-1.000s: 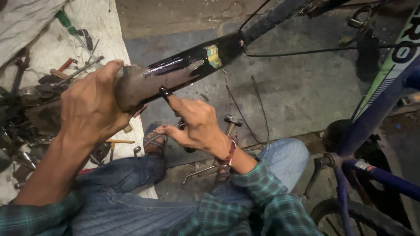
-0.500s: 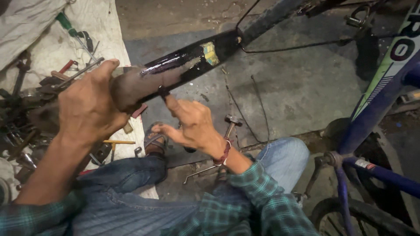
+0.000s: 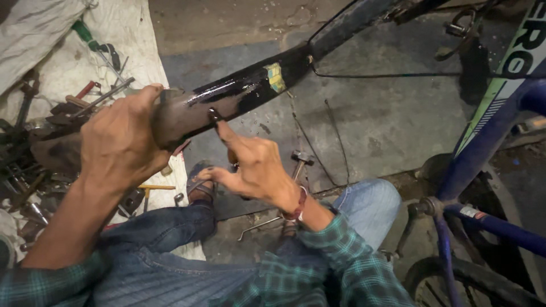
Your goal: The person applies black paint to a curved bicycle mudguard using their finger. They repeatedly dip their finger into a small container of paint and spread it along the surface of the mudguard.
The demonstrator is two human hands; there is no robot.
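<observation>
At the end of the black tube (image 3: 227, 102) the left hand (image 3: 122, 145) is wrapped tight round the bare, rust-brown stub, thumb over the top, holding it steady above the lap. Right hand (image 3: 256, 170) comes up from below with forefinger and thumb pinched on a small dark part (image 3: 215, 115) set against the tube's underside, the other fingers spread loose; whether that part is a screw, a clip or a tool tip cannot be told. Judging by this, the work is mid-way: the tube is held and the part is seated against it, yet the fingers are on it, so it looks neither fully fixed nor freed. The left forearm runs straight up from the lower left, wrist level; the right wrist is bent back, with a red band (image 3: 300, 204), elbow tucked near the knee.

Beyond the hands, a thin cable (image 3: 398, 74) runs along the tube. A blue bicycle frame (image 3: 483, 165) stands at right. Spanners and other tools (image 3: 34, 153) lie heaped on a white cloth (image 3: 142, 34) on the floor, a hammer (image 3: 300, 160) just past the right hand.
</observation>
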